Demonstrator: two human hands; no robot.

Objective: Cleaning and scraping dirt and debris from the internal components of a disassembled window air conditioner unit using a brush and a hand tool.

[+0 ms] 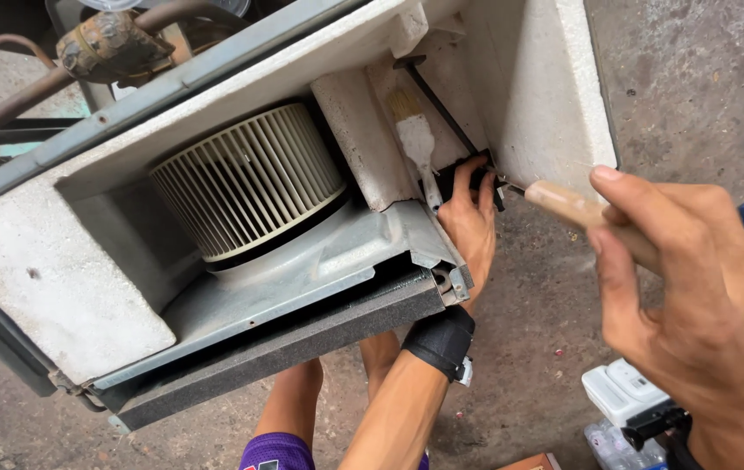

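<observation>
The right hand (694, 305) is blurred; the picture's edge cuts off its wrist, and the left hand's (469, 222) fingertips hide behind the foam housing (529, 96).
</observation>
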